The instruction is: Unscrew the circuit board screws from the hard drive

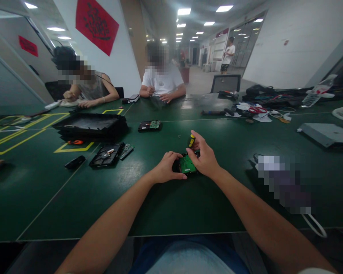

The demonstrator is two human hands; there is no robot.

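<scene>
A hard drive (188, 164) lies on the green table in front of me, its green circuit board facing up. Closed round its left side, my left hand (169, 167) has the thumb at the near edge and the fingers at the far edge. My right hand (205, 156) grips a screwdriver (191, 140) with a yellow and black handle, upright over the drive's right part. The screwdriver's tip is hidden by the hand. Just beyond the drive, a few tiny bits, possibly screws (179, 136), rest on the table.
Left of my hands lie another drive (106, 155), a loose circuit board (127, 151) and a black object (75, 162). Stacked black trays (91, 127) and a second drive (150, 126) are farther back. A grey metal box (328, 135) stands right. Two people sit across the table.
</scene>
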